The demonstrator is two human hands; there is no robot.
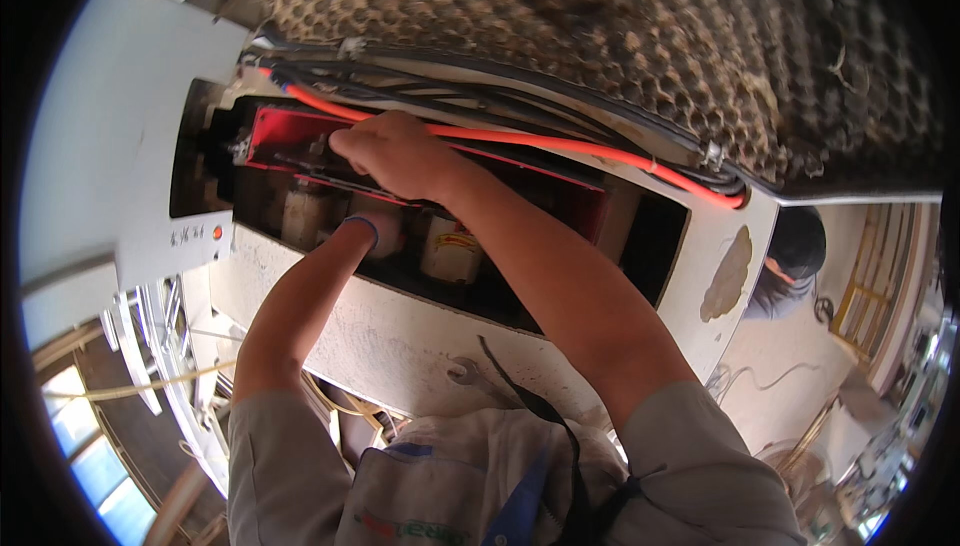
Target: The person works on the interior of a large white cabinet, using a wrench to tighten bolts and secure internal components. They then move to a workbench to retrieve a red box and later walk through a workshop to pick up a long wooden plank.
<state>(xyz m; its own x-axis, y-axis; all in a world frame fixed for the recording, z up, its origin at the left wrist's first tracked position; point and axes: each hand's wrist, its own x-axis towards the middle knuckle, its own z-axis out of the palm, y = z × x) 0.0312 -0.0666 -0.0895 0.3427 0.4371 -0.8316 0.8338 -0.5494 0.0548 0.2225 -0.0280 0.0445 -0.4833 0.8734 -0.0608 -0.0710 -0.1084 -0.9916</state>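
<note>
My right hand (390, 152), its fingers curled, lies over the upper edge of a red metal frame (292, 142) inside the long opening of a pale machine housing (375, 306). What its fingertips touch is hidden. Below the frame, my left hand (382, 231) reaches into the dark cavity, with a blue band at the wrist; its fingers are lost in shadow. A pale cylindrical part (304, 212) stands left of it and a pale canister with a yellow and red label (450, 249) to its right. An orange hose (540, 142) runs above my right hand.
An open-end wrench (472, 375) lies on the housing's near ledge. Black cables (480, 99) run along the far edge, below a dirty honeycomb-textured panel (600, 28). A white panel (127, 141) stands at left. Another person in a black cap (799, 242) is at the right.
</note>
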